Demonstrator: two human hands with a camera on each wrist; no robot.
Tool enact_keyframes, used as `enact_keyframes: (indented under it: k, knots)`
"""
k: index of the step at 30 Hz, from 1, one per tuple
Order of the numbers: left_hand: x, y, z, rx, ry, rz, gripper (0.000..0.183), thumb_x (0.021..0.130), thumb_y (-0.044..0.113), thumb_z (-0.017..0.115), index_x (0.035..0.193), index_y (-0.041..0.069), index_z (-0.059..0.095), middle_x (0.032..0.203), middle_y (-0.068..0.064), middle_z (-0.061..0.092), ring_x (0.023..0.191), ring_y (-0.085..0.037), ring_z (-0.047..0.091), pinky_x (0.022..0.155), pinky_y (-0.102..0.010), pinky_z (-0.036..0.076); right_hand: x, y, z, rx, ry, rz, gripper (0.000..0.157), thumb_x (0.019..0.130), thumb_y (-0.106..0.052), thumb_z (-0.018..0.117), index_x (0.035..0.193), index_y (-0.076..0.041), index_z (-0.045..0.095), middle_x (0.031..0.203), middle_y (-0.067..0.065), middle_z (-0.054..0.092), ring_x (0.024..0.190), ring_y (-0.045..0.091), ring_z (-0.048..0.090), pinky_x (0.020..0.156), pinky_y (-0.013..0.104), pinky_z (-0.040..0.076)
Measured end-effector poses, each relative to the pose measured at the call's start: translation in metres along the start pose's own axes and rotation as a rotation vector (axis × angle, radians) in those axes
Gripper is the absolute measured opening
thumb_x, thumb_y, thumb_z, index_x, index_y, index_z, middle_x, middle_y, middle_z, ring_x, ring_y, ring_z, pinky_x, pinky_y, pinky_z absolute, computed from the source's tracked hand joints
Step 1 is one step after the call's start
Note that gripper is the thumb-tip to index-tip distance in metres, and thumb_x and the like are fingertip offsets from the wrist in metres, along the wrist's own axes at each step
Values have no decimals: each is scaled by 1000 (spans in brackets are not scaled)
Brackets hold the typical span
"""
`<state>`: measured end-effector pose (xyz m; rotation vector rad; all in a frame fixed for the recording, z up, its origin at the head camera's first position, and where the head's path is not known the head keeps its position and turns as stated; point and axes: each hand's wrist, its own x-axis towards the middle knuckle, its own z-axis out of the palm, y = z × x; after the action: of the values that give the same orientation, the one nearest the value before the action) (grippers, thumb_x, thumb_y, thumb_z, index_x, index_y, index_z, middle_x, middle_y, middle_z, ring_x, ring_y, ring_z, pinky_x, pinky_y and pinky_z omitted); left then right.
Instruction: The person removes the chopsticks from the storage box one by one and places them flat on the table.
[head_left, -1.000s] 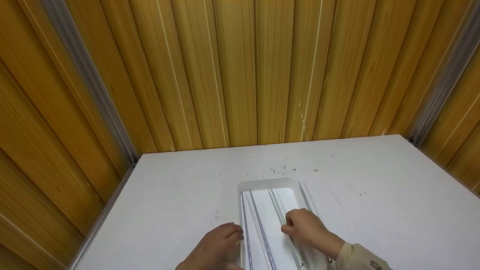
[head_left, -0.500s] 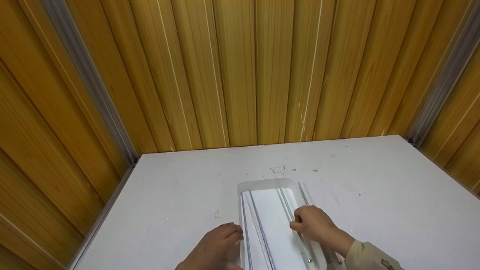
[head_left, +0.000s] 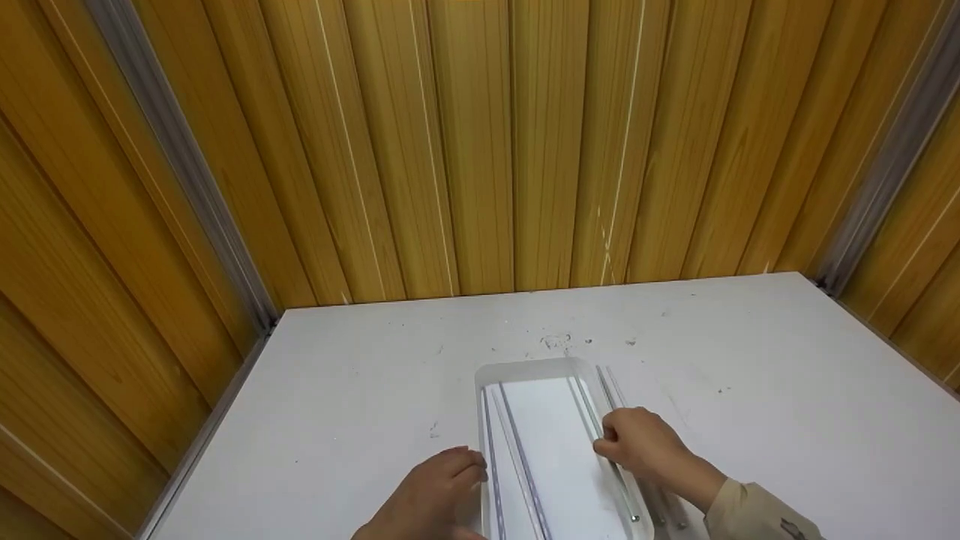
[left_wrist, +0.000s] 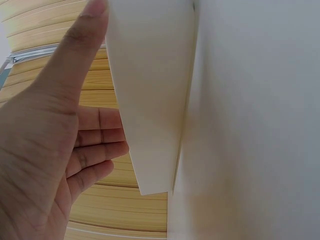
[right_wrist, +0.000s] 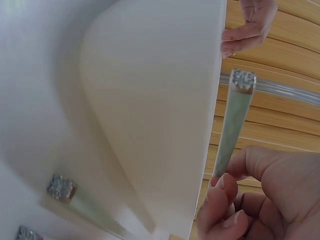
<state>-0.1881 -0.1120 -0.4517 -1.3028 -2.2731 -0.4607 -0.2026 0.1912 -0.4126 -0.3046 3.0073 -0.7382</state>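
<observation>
Left hand [head_left: 431,491], one: is resting at the left rim of the tray [head_left: 529,367], its fingers loosely extended. Right hand [head_left: 641,446], one: is pinching a green stick [right_wrist: 232,125] between thumb and curled fingers; the stick is running lengthwise just inside the tray's right wall, glittery end nearest, and from where I am standing I cannot tell if it is touching the tray's floor. Tray, white, one: is sitting on the table [head_left: 360,390]. Purple sticks [head_left: 491,450]: are lying lengthwise along its left side. Outer sticks [right_wrist: 97,215], two, glitter-ended: are lying on the table just beside the right wall. Sleeve [head_left: 757,514], beige, one: is covering the right arm.
</observation>
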Motion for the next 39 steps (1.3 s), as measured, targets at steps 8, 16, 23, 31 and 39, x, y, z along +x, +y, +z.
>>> enact_keyframes:
  k: [8,16,23,31,39]
  knots:
    - [1,2,-1,-18,-34,-48,85,62,80,64,110,10,65,113,1,64,104,-9,61,94,-27,56,0,5,-5,-13,3,39,27,81,-14,62,58,-13,48,56,-3,45,51,10,42,45,18,31]
    - [0,-1,0,-6,-16,-14,82,63,78,65,109,10,65,112,0,65,104,-9,62,94,-24,55,1,15,-7,-13,26,70,30,80,-12,61,55,-14,44,53,-5,42,48,9,40,44,16,26]
    - [0,-5,1,26,39,70,74,65,73,68,103,9,65,107,1,65,99,-8,61,92,-19,54,0,27,-7,-10,10,68,27,81,-14,61,57,-13,48,53,-4,46,49,10,42,44,17,29]
    - [-1,-6,3,63,49,87,65,67,68,73,98,11,64,106,2,65,99,-7,62,94,-19,54,-2,38,-6,-28,-15,95,27,83,-16,63,60,-12,51,54,-3,49,48,10,45,44,17,32]
    - [-1,-4,3,62,22,62,58,66,57,81,98,11,65,106,2,65,101,-8,62,95,-20,54,-1,52,-6,-52,-26,115,22,83,-16,63,63,-12,56,56,-2,52,49,10,48,43,17,36]
